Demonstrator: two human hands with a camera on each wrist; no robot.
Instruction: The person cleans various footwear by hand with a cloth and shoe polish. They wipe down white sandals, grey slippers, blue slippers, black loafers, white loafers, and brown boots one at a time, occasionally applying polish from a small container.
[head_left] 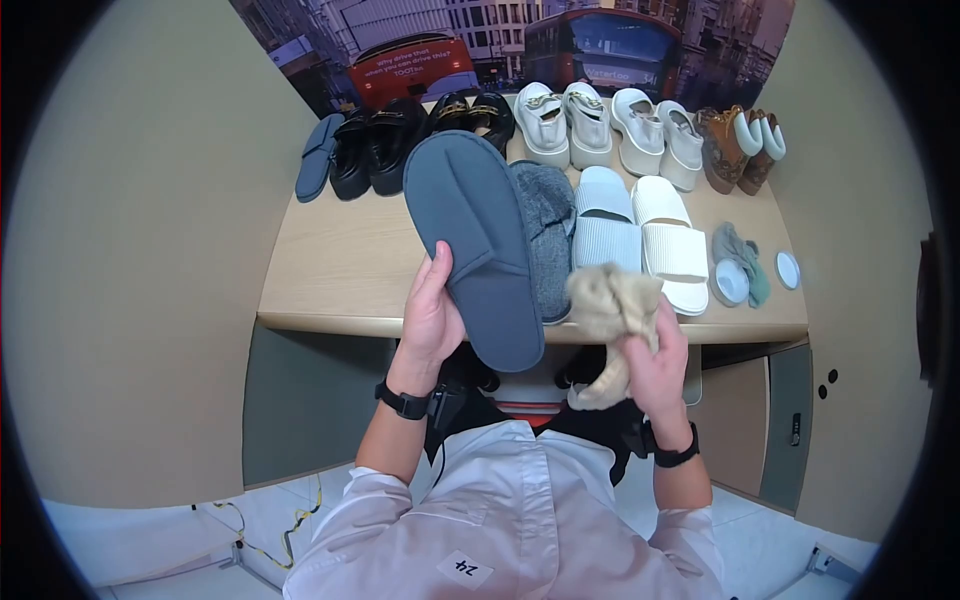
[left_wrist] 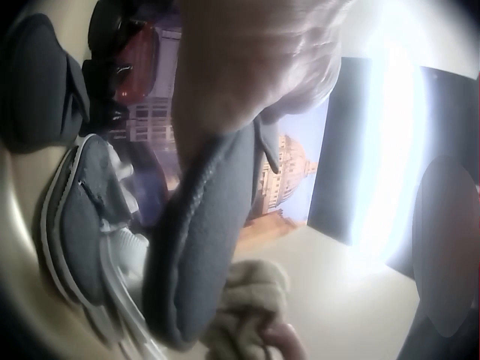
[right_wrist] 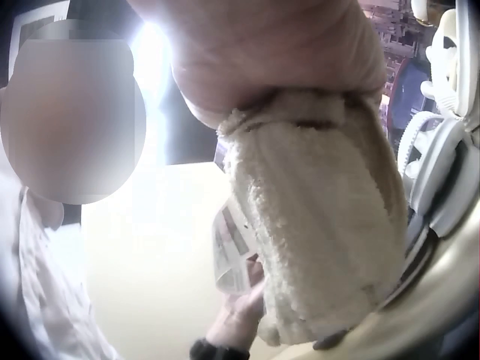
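My left hand (head_left: pixel 432 318) grips a dark blue-grey closed-toe slipper (head_left: pixel 478 225) by its side, thumb over the upper and the other fingers hidden beneath. The slipper is lifted over the front edge of the table, its toe and sole edge also showing in the left wrist view. To its right, my right hand (head_left: pixel 657 368) holds a crumpled beige cloth (head_left: pixel 612 300), part of which hangs down below the fingers. In the right wrist view the fluffy cloth (right_wrist: pixel 322 217) fills the space under the palm. A matching blue-grey slipper (head_left: pixel 318 160) lies at the table's far left.
Behind the hands, a grey fabric slipper (head_left: pixel 550 240), light blue slides (head_left: pixel 606 225) and white slides (head_left: pixel 672 250) line the table (head_left: pixel 330 260). Black shoes, white shoes (head_left: pixel 545 125) and brown boots stand at the back. A grey-green cloth (head_left: pixel 755 270) and round tins (head_left: pixel 788 270) lie right.
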